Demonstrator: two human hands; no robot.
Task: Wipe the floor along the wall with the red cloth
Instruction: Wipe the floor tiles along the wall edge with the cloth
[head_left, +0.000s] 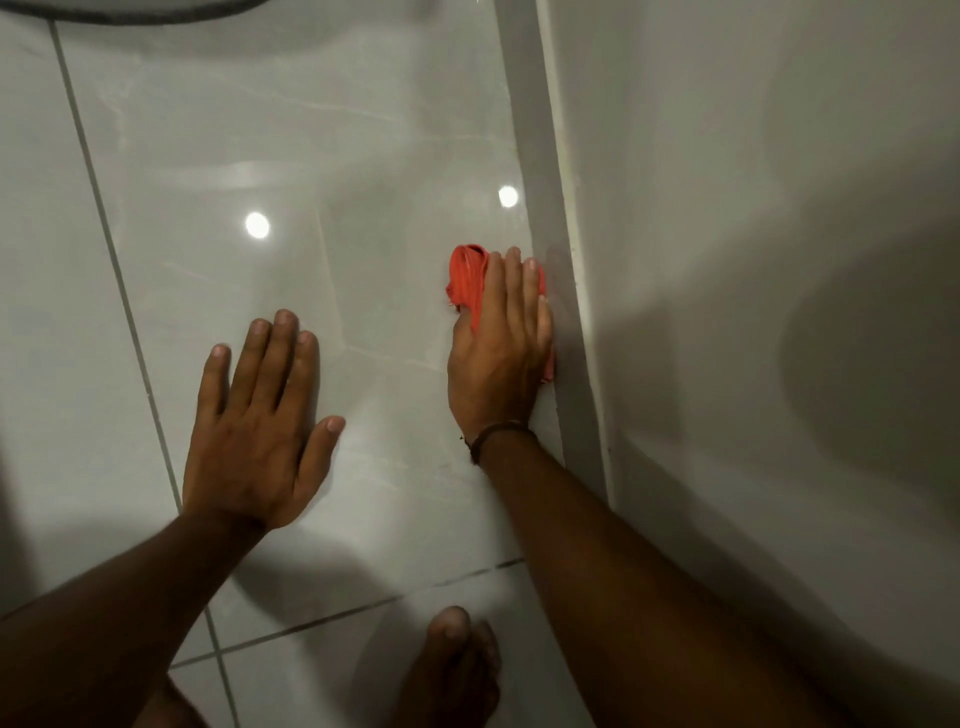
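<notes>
A bunched red cloth (466, 278) lies on the glossy grey floor tile (322, 156), right against the grey skirting (545, 182) at the foot of the white wall (753, 208). My right hand (501, 343) presses flat on top of the cloth, fingers pointing away from me, its little-finger side touching the skirting. Most of the cloth is hidden under that hand; a red edge shows beside the palm. My left hand (260, 421) rests flat on the tile to the left, fingers spread, holding nothing.
Grey grout lines (104, 228) cross the floor at the left and near me. My bare foot (452, 670) stands on the tile at the bottom. A dark curved edge (130, 8) shows at the top left. Two light reflections shine on the tile.
</notes>
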